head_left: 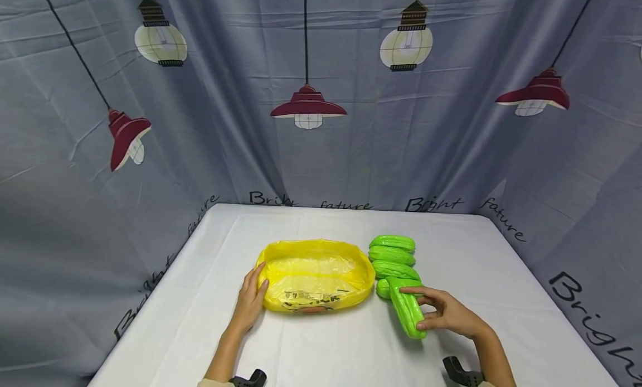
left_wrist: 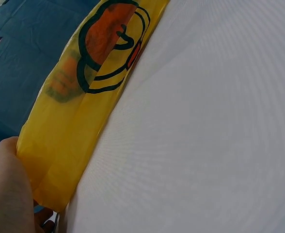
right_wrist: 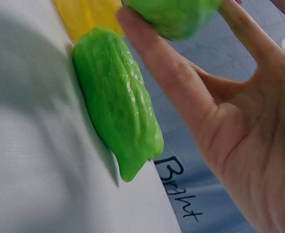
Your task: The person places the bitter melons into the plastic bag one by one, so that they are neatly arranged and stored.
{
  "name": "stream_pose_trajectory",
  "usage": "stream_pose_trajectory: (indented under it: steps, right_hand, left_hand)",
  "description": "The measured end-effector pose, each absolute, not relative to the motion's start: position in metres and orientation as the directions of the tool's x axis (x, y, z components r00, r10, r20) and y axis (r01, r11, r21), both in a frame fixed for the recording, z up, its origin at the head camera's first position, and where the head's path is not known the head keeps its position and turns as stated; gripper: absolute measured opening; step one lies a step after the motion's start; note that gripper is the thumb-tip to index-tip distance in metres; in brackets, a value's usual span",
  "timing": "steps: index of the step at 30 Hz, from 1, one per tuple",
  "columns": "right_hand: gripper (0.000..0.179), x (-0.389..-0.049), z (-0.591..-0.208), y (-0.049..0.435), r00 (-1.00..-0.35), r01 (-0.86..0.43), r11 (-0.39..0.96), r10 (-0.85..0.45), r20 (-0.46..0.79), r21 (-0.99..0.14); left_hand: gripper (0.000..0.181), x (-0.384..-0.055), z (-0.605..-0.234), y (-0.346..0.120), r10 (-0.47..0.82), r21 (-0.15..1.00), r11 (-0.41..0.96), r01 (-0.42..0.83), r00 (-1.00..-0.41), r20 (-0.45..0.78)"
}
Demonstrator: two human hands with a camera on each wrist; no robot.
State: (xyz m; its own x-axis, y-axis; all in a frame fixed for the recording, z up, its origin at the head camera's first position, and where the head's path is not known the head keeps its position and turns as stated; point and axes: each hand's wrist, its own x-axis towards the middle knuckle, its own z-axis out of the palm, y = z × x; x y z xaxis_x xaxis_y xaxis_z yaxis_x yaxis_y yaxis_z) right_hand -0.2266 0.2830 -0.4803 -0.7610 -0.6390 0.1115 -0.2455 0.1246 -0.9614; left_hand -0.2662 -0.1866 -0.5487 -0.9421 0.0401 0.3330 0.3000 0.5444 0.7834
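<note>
A yellow plastic bag (head_left: pixel 321 304), opened into a wide oval, lies on the white table with a black and orange print on its side. At its left end my left hand (head_left: pixel 249 299) grips the rim, with the bag wall between thumb and fingers. My right hand (head_left: pixel 446 311) pinches a bright green bitter melon (head_left: pixel 407 309) between thumb and fingers, tilted and raised above the table. Right of the bag, several similar bitter melons (head_left: pixel 393 255) lie in a column. The held one partly covers the nearest of them. In the right wrist view a wrinkled bitter melon (right_wrist: pixel 116 97) lies below my fingers.
The white tablecloth (head_left: pixel 321 353) spreads around the bag and bitter melons. A grey-blue curtain (head_left: pixel 351 164) printed with lamps and lettering surrounds the table's back and sides. Black wrist mounts (head_left: pixel 461 372) sit on both forearms.
</note>
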Motion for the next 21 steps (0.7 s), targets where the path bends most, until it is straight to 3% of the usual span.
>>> stream_pose_trajectory:
  steps: [11, 21]
  right_hand:
    - [0.067, -0.244, -0.453, 0.253, -0.871, -0.371, 0.227, -0.42, 0.253, -0.9]
    - [0.069, -0.253, -0.412, 0.196, -0.882, -0.418, 0.211, -0.328, 0.339, -0.883]
  left_hand:
    - [0.049, -0.266, -0.548, -0.187, 0.041, 0.796, 0.526, 0.299, -0.944, 0.328]
    - [0.05, -0.266, -0.549, -0.186, 0.038, 0.787, 0.538, 0.302, -0.941, 0.335]
